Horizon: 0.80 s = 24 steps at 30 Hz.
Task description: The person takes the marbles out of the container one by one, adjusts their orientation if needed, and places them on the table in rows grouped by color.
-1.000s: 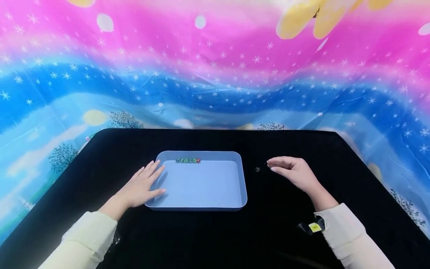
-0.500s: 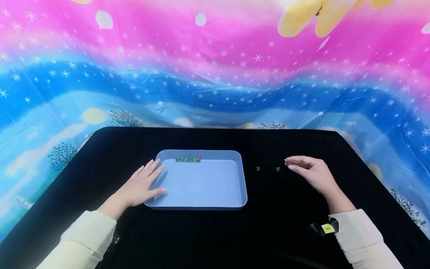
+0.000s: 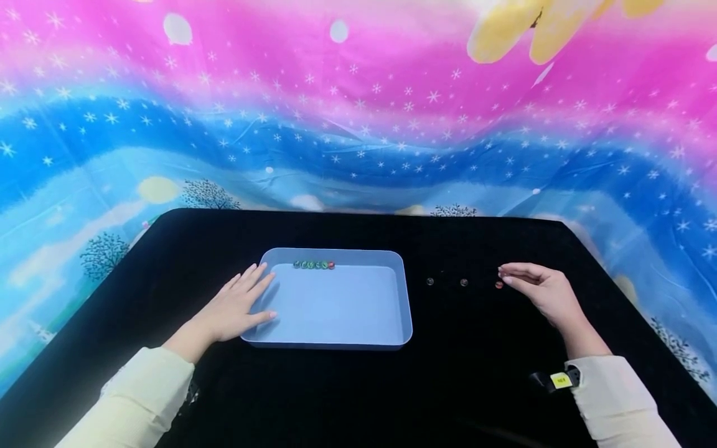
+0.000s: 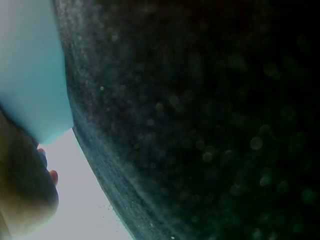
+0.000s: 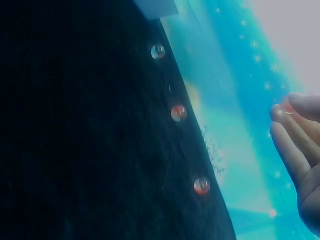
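Note:
My left hand [image 3: 228,313] lies with spread, straight fingers over the left rim of a blue-grey tray [image 3: 330,346]. Along the tray's far wall runs a row of several green marbles [image 3: 310,265], ending in a red marble [image 3: 332,265] on the right. To the right of the tray, my right hand [image 3: 546,292] pinches a reddish marble [image 5: 287,104] between thumb and fingertips, just above the table. Three marbles lie spaced in a line on the cloth: a clear one [image 3: 430,282], a second [image 3: 463,282] and a reddish one [image 3: 499,285] just below the right fingertips.
A black cloth [image 3: 358,398] covers the table. Behind it hangs a pink and blue patterned curtain [image 3: 358,137]. The left wrist view mostly takes in dark cloth and a tray corner [image 4: 37,90].
My right hand has moved rightward in steps. Two more marbles now show on the cloth, extending the line to the right. The left hand and the tray stay put.

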Available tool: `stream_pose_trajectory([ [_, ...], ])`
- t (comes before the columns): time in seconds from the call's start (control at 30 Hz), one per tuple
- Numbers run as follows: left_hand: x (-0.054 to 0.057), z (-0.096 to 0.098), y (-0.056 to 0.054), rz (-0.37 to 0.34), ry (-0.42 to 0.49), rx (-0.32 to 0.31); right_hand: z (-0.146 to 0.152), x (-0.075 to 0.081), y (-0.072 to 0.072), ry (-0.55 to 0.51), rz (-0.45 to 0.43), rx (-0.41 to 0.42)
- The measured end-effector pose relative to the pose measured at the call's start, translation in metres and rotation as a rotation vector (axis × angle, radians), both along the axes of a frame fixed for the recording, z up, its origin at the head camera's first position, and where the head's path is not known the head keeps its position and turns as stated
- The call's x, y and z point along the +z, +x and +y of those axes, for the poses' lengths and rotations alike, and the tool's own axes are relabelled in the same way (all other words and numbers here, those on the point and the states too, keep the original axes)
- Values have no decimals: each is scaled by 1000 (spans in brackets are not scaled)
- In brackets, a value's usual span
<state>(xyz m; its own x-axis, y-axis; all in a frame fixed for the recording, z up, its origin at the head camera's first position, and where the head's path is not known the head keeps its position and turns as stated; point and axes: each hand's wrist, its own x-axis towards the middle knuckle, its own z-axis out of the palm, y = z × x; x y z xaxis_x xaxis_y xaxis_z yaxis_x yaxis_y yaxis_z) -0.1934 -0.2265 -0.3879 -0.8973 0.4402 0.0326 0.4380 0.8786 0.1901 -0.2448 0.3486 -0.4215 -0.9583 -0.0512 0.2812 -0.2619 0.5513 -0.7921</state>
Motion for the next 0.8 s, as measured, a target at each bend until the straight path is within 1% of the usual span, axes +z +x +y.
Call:
stream_pose_trajectory([
  [0.07,0,0,1,3,0,-1,3,0,1,17,-4,-32],
  [0.13,0,0,1,4,1,-3,6,-1,0,24,-7,-47],
  [0.2,1,0,0,9,2,-7,9,-1,0,20,-14,-49],
  [0.27,1,0,0,11,-4,-8,8,3,4,14,-30,-48],
  [0.3,1,0,0,8,-3,-7,7,7,6,6,-44,-40],
  [0.43,2,1,-1,5,-8,-5,-5,32,24,-7,-78,-18],
  [0.53,2,1,-1,5,-8,-6,-11,46,32,-10,-90,-19],
  [0.63,1,0,0,13,-5,-7,-11,48,33,-14,-106,-38],
  [0.8,-1,0,-1,17,1,-10,-4,42,29,9,-107,-45],
])
